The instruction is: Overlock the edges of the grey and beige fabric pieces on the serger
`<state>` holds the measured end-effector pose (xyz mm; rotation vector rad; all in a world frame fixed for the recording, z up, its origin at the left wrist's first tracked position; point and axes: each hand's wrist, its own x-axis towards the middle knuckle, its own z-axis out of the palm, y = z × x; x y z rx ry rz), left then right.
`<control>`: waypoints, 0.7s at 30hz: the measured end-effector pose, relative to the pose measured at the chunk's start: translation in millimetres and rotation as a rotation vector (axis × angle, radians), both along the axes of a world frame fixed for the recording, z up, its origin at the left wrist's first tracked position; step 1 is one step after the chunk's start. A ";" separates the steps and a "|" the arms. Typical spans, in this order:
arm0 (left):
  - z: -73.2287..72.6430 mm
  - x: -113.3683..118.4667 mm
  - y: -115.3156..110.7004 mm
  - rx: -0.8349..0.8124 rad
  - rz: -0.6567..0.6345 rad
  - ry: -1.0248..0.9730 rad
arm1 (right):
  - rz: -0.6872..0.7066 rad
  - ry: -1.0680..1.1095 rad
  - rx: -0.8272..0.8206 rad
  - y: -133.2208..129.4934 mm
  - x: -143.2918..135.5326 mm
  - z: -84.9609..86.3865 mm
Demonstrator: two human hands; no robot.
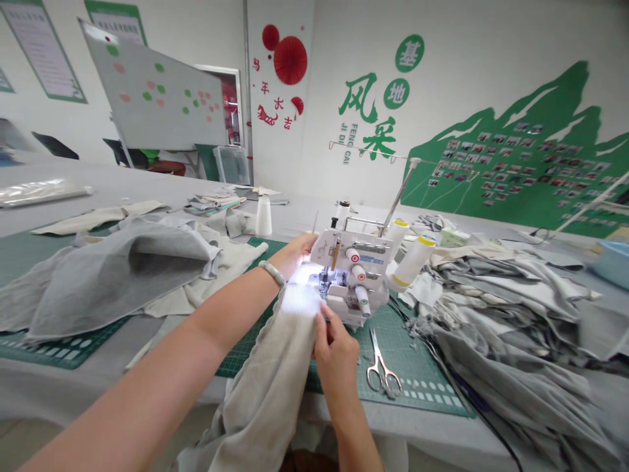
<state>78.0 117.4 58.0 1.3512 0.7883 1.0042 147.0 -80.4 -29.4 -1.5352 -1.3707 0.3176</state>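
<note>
Green characters 风采 (pixel 377 139) are running down the white wall (pixel 329 39), with small letters (pixel 352 141) beside them spelling JI DI and FENG CAI. Nearer the wall's top edge, one green circle (pixel 409 52) is carrying 基 and a lower circle (pixel 396 94) is showing 地. Red lettering (pixel 278 103) is stepping down the pale panel (pixel 280 154) from its left edge, reading 马年大吉. The sewing machine (pixel 376 280) is wearing a blue label (pixel 372 260), its print staying too small for me. The poster (pixel 42 46) is looking blurred.

grey-beige ribbed fabric (pixel 268 373) – white sewing machine (pixel 366 274) – green gridded mat (pixel 417 362)
</note>
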 end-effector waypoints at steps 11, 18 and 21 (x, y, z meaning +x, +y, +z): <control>-32.7 -59.6 -96.1 0.559 0.158 0.399 | 0.059 0.040 0.016 -4.2 4.1 -3.5; -51.2 -60.9 -114.3 0.907 0.064 0.661 | 0.168 0.273 0.029 -6.7 5.0 -8.7; -51.0 -60.9 -112.1 0.920 0.062 0.683 | 0.199 0.381 0.010 -8.7 5.2 -9.8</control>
